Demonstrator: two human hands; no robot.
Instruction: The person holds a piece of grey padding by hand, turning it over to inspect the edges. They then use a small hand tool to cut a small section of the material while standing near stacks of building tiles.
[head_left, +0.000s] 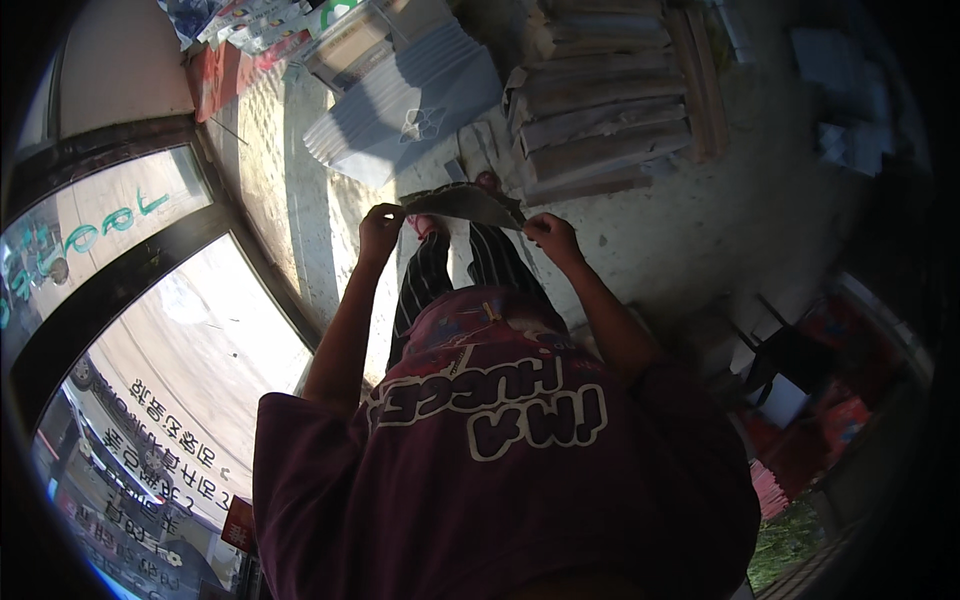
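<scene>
Between my two hands a thin, dark grey piece point(465, 205) is stretched out, like a small sheet or cloth with a darker upper edge. Its exact kind cannot be made out. My left hand point(379, 234) pinches its left end, and my right hand point(553, 238) grips the right end with bent fingers. The piece sags a little in the middle and hangs above my feet, in front of my striped trousers point(500, 262). Both arms reach forward from my dark maroon shirt point(480, 500).
Ahead on the pale floor point(270, 170) lie a stack of light grey flat sheets point(410, 105) and a pile of long brownish bundles point(605, 120). A glass door point(190, 330) with a dark frame stands left. To the right is a dark chair point(785, 345).
</scene>
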